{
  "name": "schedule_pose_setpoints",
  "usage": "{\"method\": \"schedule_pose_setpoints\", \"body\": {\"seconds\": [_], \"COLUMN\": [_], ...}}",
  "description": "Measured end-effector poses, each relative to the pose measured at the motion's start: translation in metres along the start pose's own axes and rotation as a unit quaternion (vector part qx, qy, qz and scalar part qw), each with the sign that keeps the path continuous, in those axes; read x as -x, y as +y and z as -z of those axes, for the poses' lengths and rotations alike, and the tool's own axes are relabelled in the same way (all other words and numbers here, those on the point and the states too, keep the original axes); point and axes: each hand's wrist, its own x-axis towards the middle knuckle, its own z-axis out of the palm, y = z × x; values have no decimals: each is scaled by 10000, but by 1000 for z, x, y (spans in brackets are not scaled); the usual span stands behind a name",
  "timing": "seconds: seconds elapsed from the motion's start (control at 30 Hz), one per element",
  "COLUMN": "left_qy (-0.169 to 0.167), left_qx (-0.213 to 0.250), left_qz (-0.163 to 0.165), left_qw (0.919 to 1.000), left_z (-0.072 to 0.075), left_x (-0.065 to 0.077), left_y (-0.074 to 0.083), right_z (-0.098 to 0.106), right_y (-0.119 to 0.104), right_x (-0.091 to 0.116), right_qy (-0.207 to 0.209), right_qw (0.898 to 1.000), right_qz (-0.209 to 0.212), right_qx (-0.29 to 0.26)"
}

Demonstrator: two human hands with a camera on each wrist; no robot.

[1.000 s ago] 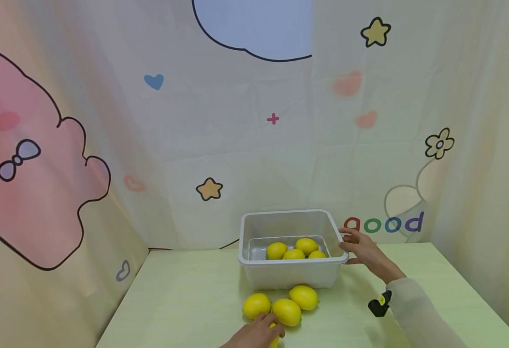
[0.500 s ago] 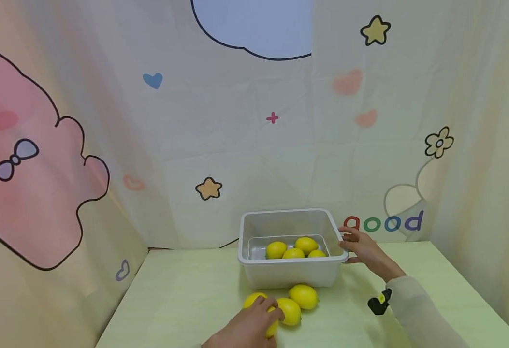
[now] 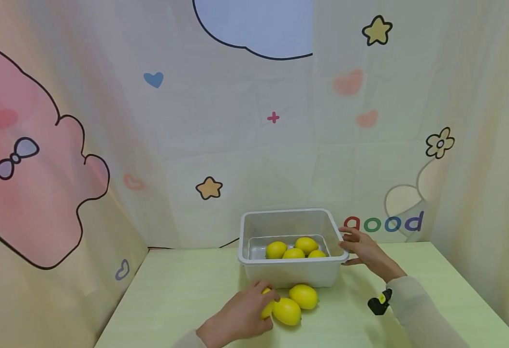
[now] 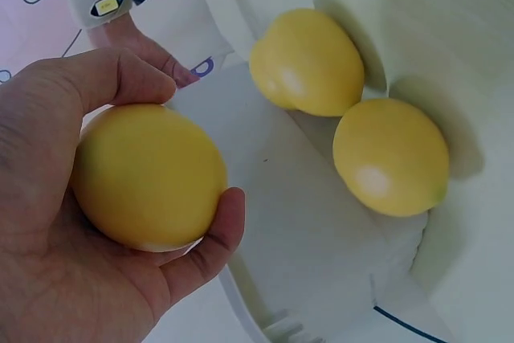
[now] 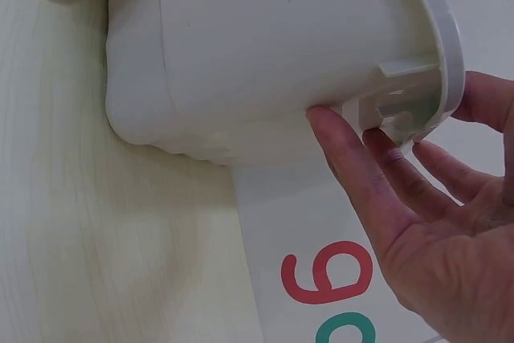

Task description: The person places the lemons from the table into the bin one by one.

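Note:
My left hand [image 3: 241,313] grips a yellow lemon [image 4: 148,178] between thumb and curled fingers, in front of the bin. Two more lemons, one nearer [image 3: 286,311] and one farther right [image 3: 304,297], lie on the table just right of that hand. Behind them stands a white plastic bin [image 3: 291,275] with several lemons [image 3: 294,253] inside. At the bin's right side, my right hand [image 3: 369,252] holds the rim, with fingers at its top and thumb [image 5: 345,146] against the outer wall below. The table under my left palm is hidden.
The pale green tabletop [image 3: 180,299] reaches back to a printed curtain [image 3: 237,145] close behind the bin. More curtain hangs along the left and right sides. A black wrist camera [image 3: 379,302] sits at the right sleeve.
My left hand has moved forward from the front of the table, and its lemon has come up close to the bin's front. The right hand and the bin have stayed put.

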Motion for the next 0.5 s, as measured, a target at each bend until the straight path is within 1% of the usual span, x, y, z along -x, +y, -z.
{"method": "schedule_pose_setpoints", "body": {"seconds": [0.17,0.37,0.5], "left_qy": [330,369,397], "left_qx": [-185,-125,-30], "left_qz": [-122,-69,43], "left_qw": [9992,9992,9992], "left_z": [9,32,41], "left_x": [-2,-5,-9], "left_y": [-5,-5,-7], "right_z": [-1,1,1], "right_y": [1,1,1], "right_x": [-1,-1,0], "right_qy": [8,-48,-62], "right_qw": [10000,9999,9999], "right_qz": [-3,125,143], "right_qx": [-10,-6,-15]}}
